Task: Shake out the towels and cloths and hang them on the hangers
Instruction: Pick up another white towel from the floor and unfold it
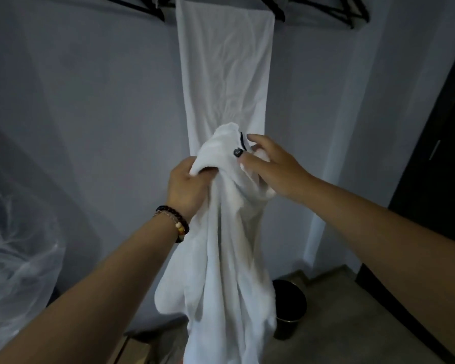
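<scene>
A bunched white towel [221,258] hangs down in front of me. My left hand [187,187] grips its upper left fold in a closed fist. My right hand [271,166] rests on the upper right part, thumb and fingers pinching the cloth near a small dark tag. Behind it a long white cloth [225,74] hangs flat down the wall from a black hanger [276,11] at the top. More black hangers [352,14] sit along the top edge, to the right and to the left.
A clear plastic bag [16,258] bulges at the left. A black bin [290,308] stands on the floor near the wall corner. A dark door [436,153] fills the right side. The grey wall is close ahead.
</scene>
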`<state>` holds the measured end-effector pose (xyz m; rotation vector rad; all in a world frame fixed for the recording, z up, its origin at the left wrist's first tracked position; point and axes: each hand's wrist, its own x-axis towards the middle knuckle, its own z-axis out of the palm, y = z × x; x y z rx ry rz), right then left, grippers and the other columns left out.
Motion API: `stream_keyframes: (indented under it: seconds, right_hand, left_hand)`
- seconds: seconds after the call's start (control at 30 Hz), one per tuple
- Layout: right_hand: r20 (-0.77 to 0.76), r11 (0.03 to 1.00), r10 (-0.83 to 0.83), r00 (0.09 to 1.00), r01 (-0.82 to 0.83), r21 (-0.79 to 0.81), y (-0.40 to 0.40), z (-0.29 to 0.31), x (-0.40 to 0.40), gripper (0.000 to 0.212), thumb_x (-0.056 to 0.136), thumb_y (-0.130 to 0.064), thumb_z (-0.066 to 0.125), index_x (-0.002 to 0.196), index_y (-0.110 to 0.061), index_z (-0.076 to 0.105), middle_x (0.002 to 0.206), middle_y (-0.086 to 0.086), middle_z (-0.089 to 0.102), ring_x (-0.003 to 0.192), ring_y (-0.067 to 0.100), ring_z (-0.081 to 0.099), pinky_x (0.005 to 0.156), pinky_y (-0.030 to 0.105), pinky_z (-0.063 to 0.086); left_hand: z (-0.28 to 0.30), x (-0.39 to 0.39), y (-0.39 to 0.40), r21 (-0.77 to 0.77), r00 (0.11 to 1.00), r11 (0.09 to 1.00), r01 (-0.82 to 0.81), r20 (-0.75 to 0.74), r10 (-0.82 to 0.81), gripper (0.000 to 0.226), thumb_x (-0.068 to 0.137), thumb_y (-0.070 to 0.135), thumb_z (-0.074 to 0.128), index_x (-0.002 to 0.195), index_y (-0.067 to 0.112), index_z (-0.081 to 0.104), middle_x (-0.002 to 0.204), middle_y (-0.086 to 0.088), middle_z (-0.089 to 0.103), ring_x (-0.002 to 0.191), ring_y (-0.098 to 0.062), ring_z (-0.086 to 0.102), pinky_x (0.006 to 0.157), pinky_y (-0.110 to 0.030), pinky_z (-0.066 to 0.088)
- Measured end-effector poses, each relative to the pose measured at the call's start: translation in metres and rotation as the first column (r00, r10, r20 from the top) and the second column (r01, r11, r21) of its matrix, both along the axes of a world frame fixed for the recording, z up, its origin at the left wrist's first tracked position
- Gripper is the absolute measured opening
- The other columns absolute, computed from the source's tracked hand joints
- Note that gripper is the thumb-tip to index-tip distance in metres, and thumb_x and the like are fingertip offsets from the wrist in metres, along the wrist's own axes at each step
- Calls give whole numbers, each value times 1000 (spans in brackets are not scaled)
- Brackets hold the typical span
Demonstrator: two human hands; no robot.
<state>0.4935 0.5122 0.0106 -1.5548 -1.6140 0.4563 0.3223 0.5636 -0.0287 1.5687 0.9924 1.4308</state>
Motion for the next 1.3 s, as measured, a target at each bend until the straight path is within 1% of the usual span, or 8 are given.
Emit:
stream_keyframes:
  seconds: [0.1, 0.23, 0.4, 0.77, 0.93, 1.1, 1.2, 1.3]
  right_hand:
    - [-54, 992, 103, 993, -106, -64, 14, -2, 21, 74, 74, -60, 71, 135, -29, 41, 119, -19, 56, 107, 2, 55, 91, 25, 45]
    - [52, 991, 113, 992, -110, -71, 35, -10, 75, 29, 84, -27, 72, 107, -11, 65, 97, -4, 69, 88, 7, 64, 75, 22, 50]
    - [67, 986, -84, 994, 73, 151, 67, -5, 141, 23, 85, -6, 56, 64, -12, 62, 66, -1, 57, 72, 13, 52, 55, 18, 37]
    - [178, 928, -102, 979, 29, 372, 94, 10, 185, 29, 89, -4, 50, 104, -9, 74, 107, 9, 72, 100, 21, 63, 69, 10, 33]
    - [119, 933, -69, 991, 22, 359, 95, 7, 182, 23, 88, -11, 55, 99, -12, 75, 98, 6, 73, 91, 20, 64, 65, 14, 40]
    - [90, 934, -155, 984, 117, 338, 87, 23, 193, 18, 86, -13, 61, 98, -8, 73, 96, 8, 70, 86, 18, 61, 60, 10, 35]
    - [60, 935, -213, 975, 186, 303, 83, 35, 200, 7, 87, -15, 61, 89, -12, 66, 94, -1, 61, 90, 15, 56, 69, 17, 36]
    - [36, 938, -244, 969, 226, 262, 83, 45, 200, 32, 84, -9, 56, 61, -19, 37, 67, -2, 41, 73, 18, 41, 49, 21, 35]
  left_hand:
    - [4, 27, 9, 60, 988, 997, 41, -150, -32, 4, 87, 10, 62, 85, 14, 62, 81, 6, 60, 70, -6, 54, 62, -15, 44]
    - [3, 54, 29, 130, 894, 991, 34, -446, 28, 9, 87, 16, 63, 95, 11, 63, 84, 4, 62, 75, -9, 56, 61, -17, 44]
    - [-3, 69, 47, 173, 824, 957, -235, -487, 290, 6, 88, 17, 60, 92, 12, 60, 82, 4, 58, 78, -16, 53, 56, -14, 35]
    - [-55, 89, 24, 120, 490, 928, -354, -821, 293, 25, 83, 37, 69, 100, 20, 63, 90, 1, 60, 79, -17, 52, 70, -29, 40]
    - [-58, 65, 8, -8, 526, 935, -354, -829, 192, 26, 74, 41, 79, 83, 19, 68, 75, 2, 62, 74, -17, 58, 66, -25, 39]
    - [-59, 36, -2, -104, 346, 934, -341, -938, 21, 31, 74, 49, 76, 64, 26, 57, 68, 5, 56, 73, -19, 56, 57, -25, 37]
    - [-55, 26, -1, -17, 337, 927, -373, -934, 118, 31, 79, 49, 71, 80, 19, 63, 79, 1, 59, 79, -20, 56, 61, -25, 38]
    - [-47, 25, 1, 52, 305, 921, -385, -935, 180, 40, 78, 54, 69, 97, 18, 66, 88, 2, 59, 80, -18, 54, 68, -26, 39]
